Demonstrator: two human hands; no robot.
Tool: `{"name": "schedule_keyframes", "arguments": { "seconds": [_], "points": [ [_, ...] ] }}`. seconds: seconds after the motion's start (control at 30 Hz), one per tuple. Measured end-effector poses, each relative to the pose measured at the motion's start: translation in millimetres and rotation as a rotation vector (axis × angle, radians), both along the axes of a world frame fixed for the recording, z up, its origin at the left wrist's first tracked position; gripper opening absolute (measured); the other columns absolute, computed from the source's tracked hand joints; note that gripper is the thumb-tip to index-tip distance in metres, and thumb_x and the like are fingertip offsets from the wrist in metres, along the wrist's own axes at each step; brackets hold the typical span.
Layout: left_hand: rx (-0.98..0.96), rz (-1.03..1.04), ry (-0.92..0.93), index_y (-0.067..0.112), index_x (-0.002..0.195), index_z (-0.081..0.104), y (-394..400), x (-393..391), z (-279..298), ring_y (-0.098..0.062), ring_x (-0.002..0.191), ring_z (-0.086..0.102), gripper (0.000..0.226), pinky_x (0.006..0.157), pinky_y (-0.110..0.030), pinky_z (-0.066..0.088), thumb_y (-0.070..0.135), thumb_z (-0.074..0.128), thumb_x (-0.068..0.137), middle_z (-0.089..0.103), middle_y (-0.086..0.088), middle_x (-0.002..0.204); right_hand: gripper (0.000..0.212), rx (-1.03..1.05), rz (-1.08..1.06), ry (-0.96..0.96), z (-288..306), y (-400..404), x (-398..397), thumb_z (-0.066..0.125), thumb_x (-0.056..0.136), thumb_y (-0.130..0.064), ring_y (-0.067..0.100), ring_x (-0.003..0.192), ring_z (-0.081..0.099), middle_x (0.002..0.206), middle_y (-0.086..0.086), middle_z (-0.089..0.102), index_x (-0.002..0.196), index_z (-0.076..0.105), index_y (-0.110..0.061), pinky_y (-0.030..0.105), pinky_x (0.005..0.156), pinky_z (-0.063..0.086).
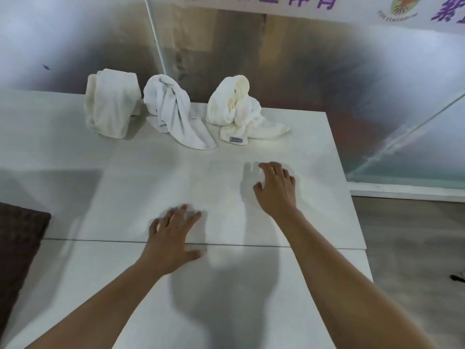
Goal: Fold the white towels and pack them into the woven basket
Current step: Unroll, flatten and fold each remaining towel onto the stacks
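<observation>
Both hands are hovering over or resting on the white tabletop (314, 217), empty: the left hand (173, 238) is lying nearest, fingers spread flat, and the right hand (275, 190) is reaching a little farther out, fingers loosely bent, gripping nothing. Whether the palms are actually touching the surface is hard to tell.

Beyond the right hand, three white towels are standing in a row along the far edge of the tabletop. The crumpled cream towel (239, 109) is sitting closest to the right hand, with a small label showing on its trailing corner. Left of it, the twisted white towel (171, 109) is trailing a tail toward the viewer, and farthest left, the roughly folded towel (110, 102) is slumping upright.

All three are looking soft, light and floppy; they should be sagging rather than keeping shape, so taking hold of a free corner or hem, such as the labelled one, and shaking it open seems wise.

No woven basket is showing anywhere. A dark brown thing (17, 253) is being cut off at the left edge, and the blurred surroundings are staying hard to read.
</observation>
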State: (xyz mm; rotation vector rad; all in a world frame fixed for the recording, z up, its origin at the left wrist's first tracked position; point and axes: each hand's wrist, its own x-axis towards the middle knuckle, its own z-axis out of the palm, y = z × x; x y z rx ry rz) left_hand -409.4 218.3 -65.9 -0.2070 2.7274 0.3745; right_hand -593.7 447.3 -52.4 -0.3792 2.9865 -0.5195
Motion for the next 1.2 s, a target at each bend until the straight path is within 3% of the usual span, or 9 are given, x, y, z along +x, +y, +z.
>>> {"name": "schedule_keyframes", "arguments": {
  "seconds": [0.1,0.27,0.4,0.53,0.67,0.83,0.97,1.1,1.2],
  "points": [
    [-0.004,-0.001,-0.064,0.053,0.152,-0.013,-3,2,-14,-0.021,0.153,-0.017,0.106,0.123,-0.052,-0.004,0.076,0.059,0.078,-0.026,0.011,0.164,0.062,0.026,-0.057,0.047,-5,-5,-50,0.061,0.091,-0.025,0.034,0.136,0.042,0.156,0.01,0.036,0.15,0.042,-0.024,0.045,0.111,0.03],
    [0.011,0.006,-0.047,0.057,0.148,-0.018,-2,3,-18,-0.016,0.15,-0.028,0.108,0.122,-0.05,-0.011,0.073,0.063,0.078,-0.036,0.016,0.158,0.07,-0.435,-0.422,-0.279,-6,-13,-117,0.062,0.092,-0.04,0.032,0.132,0.049,0.155,0.008,0.035,0.154,0.028,-0.039,0.047,0.114,0.037],
    [0.035,0.006,-0.025,0.061,0.145,-0.021,-4,5,-21,-0.014,0.147,-0.033,0.107,0.122,-0.05,-0.012,0.073,0.062,0.079,-0.038,0.019,0.156,0.059,-0.506,-0.326,-0.297,-14,-18,-137,0.061,0.095,-0.038,0.023,0.137,0.047,0.155,0.0,0.042,0.151,0.042,-0.035,0.043,0.114,0.038],
    [0.036,0.0,-0.031,0.062,0.144,-0.022,-6,5,-21,-0.013,0.147,-0.034,0.107,0.122,-0.049,-0.012,0.073,0.062,0.079,-0.039,0.02,0.156,0.034,-0.639,-0.389,-0.202,-20,-21,-130,0.059,0.098,-0.028,0.015,0.12,0.061,0.133,-0.002,0.064,0.132,0.064,-0.029,0.026,0.095,0.05],
    [0.038,0.008,-0.035,0.06,0.146,-0.02,-5,4,-20,-0.016,0.148,-0.031,0.108,0.122,-0.051,-0.011,0.073,0.062,0.078,-0.036,0.018,0.158,0.024,-0.721,-0.469,-0.122,-1,-17,-87,0.059,0.096,-0.015,0.001,0.086,0.066,0.1,-0.009,0.074,0.101,0.077,-0.03,0.0,0.06,0.04],
    [0.021,0.019,-0.074,0.058,0.149,-0.018,-3,0,-15,-0.019,0.152,-0.021,0.11,0.123,-0.052,-0.006,0.076,0.062,0.075,-0.031,0.015,0.161,0.026,-0.837,-0.462,-0.204,23,-8,-4,0.064,0.089,-0.008,0.002,0.067,0.062,0.083,-0.012,0.071,0.088,0.076,-0.031,0.015,0.058,0.044],
    [-0.001,0.044,-0.076,0.047,0.156,-0.003,8,-1,-2,-0.024,0.155,-0.002,0.101,0.122,-0.051,0.011,0.065,0.063,0.082,-0.014,0.008,0.167,0.025,-0.93,-0.484,-0.248,54,2,60,0.065,0.089,-0.005,0.014,0.063,0.061,0.081,-0.007,0.07,0.096,0.074,-0.028,0.029,0.06,0.05],
    [0.136,0.071,0.132,0.04,0.159,-0.001,43,19,22,-0.025,0.151,0.021,0.098,0.115,-0.046,0.03,0.05,0.065,0.087,0.01,0.002,0.168,0.026,-1.045,-0.557,-0.28,91,13,114,0.07,0.087,-0.005,0.018,0.076,0.071,0.088,0.001,0.075,0.099,0.072,-0.027,0.023,0.07,0.055],
    [0.236,0.145,0.316,0.035,0.16,0.0,68,32,40,-0.024,0.144,0.034,0.113,0.108,-0.044,0.043,0.048,0.076,0.077,0.02,-0.001,0.165,0.021,-1.121,-0.622,-0.319,113,16,156,0.074,0.087,-0.005,0.022,0.078,0.072,0.082,0.009,0.073,0.095,0.075,-0.025,0.033,0.078,0.058]
  ]
}}
